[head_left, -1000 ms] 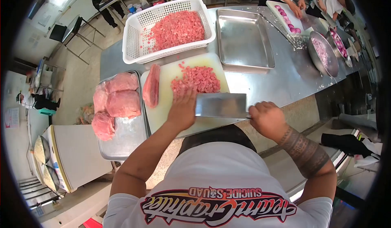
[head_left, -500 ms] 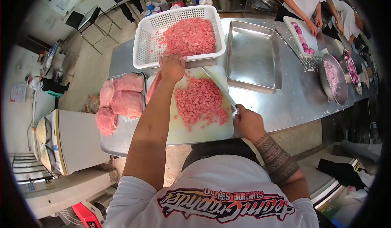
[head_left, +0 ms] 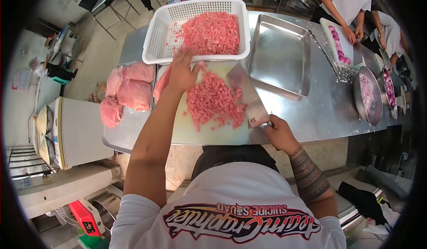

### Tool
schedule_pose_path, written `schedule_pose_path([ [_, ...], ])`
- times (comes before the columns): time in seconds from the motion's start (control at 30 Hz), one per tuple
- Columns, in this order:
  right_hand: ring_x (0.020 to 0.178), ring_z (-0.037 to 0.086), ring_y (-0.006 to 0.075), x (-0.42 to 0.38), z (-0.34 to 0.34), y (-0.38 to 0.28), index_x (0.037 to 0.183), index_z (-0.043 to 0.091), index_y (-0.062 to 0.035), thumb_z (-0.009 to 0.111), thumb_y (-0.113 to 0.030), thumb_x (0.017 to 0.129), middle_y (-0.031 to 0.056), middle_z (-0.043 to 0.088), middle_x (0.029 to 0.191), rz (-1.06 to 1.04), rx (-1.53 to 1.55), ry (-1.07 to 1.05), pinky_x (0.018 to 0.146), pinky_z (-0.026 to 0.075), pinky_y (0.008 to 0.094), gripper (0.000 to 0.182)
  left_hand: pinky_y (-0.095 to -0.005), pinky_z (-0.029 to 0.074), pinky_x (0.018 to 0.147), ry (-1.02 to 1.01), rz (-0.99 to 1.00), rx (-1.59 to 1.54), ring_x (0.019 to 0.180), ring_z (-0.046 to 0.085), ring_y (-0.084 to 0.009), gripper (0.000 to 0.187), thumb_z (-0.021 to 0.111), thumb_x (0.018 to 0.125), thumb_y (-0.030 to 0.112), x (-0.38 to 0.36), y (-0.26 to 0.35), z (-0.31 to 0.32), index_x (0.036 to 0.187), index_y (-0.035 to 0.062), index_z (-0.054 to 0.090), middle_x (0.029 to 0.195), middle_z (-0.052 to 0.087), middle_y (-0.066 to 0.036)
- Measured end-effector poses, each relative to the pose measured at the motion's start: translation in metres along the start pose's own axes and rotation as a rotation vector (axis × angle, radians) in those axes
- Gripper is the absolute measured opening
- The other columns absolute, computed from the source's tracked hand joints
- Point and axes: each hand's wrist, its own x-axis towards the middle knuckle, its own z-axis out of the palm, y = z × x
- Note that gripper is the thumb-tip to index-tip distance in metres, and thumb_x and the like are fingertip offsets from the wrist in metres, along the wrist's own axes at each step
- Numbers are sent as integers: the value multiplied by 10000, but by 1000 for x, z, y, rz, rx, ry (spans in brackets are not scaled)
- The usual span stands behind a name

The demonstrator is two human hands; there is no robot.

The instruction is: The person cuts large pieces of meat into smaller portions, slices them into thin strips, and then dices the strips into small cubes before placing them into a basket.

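Note:
A pile of diced pink meat lies on the pale cutting board. My right hand is closed round the handle of a broad cleaver, whose blade lies tilted with its wide face up at the pile's right edge. At the board's far left, my left hand has its fingers apart near the white basket's front rim, above the board. Beside it on the left is a strip of uncut meat, partly hidden by my arm. Whether my left fingers touch anything is unclear.
Beyond the board, a white perforated basket holds more diced meat. Large meat pieces sit on a tray at left. An empty metal tray is at right, with a metal bowl farther right. Two people work at the far right.
The cleaver has turned from edge-on to showing its broad face, and some cubes have shifted beside it. My left hand's fingers look more spread. The whole view has shifted slightly.

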Motion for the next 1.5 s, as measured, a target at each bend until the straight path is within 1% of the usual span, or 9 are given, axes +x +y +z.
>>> schedule_pose_path([
  [0.07, 644, 606, 134, -4, -6, 16, 1107, 669, 23, 637, -96, 949, 44, 623, 780, 148, 85, -11, 615, 527, 340, 200, -677, 216, 1245, 64, 88, 81, 1508, 370, -494, 667, 718, 957, 454, -32, 35, -11, 1489, 84, 562, 1589, 479, -222],
  [0.2, 616, 605, 133, -3, -5, 40, 1161, 625, 17, 626, -116, 1018, 58, 624, 774, 191, 231, -33, 567, 524, 319, 195, -732, 188, 1229, -116, 199, 43, 1585, 222, -502, 910, 784, 859, 567, -139, 102, 0, 1614, 187, 446, 1700, 309, -229],
  [0.27, 604, 605, 138, -1, -6, 32, 1175, 585, 16, 609, -121, 1037, 62, 619, 775, 155, 149, -44, 554, 528, 317, 196, -778, 147, 1205, -283, 240, -46, 1588, 161, -559, 1121, 891, 691, 602, -188, 125, 17, 1633, 207, 430, 1728, 236, -257],
  [0.37, 594, 611, 144, 5, 5, 36, 1169, 537, 14, 596, -116, 1046, 68, 611, 766, 150, 99, -59, 533, 531, 326, 188, -788, 185, 1181, -272, 121, 28, 1581, 186, -556, 1177, 892, 660, 639, -195, 137, 43, 1653, 239, 402, 1720, 230, -282],
  [0.47, 588, 618, 149, 9, 16, 25, 1131, 516, 10, 593, -115, 1046, 74, 609, 757, 159, 130, -51, 523, 537, 337, 169, -799, 228, 1147, -64, -115, 129, 1557, 226, -569, 1156, 854, 684, 682, -166, 131, 65, 1658, 265, 391, 1712, 242, -286],
  [0.7, 611, 700, 246, 26, 11, 9, 1131, 526, 72, 594, -113, 1008, 168, 668, 816, 156, -18, -181, 557, 577, 407, 232, -821, 260, 1093, -120, -114, 183, 1498, 300, -596, 1110, 767, 724, 773, -153, 135, 55, 1655, 298, 393, 1691, 282, -291],
  [0.97, 600, 733, 320, 37, 106, -4, 1143, 513, 90, 607, -169, 1014, 252, 709, 838, 99, 87, -178, 571, 590, 443, 305, -803, 259, 1106, -34, -135, 181, 1503, 317, -570, 947, 693, 842, 714, -157, 134, 66, 1633, 258, 442, 1700, 281, -282],
  [1.27, 581, 683, 200, 38, 98, 2, 1110, 512, 52, 596, -128, 1036, 133, 657, 758, 77, 226, -372, 533, 552, 377, 212, -698, 282, 1166, 57, -127, 54, 1489, 321, -569, 795, 767, 846, 492, -159, 131, 59, 1558, 211, 552, 1691, 306, -278],
  [1.5, 591, 644, 160, 6, 72, -36, 1144, 534, 0, 565, -56, 1027, 83, 633, 794, 20, 391, -371, 540, 538, 343, 134, -722, 295, 1135, 143, -36, 41, 1485, 317, -582, 767, 725, 882, 544, -149, 151, 26, 1568, 249, 547, 1707, 300, -247],
])
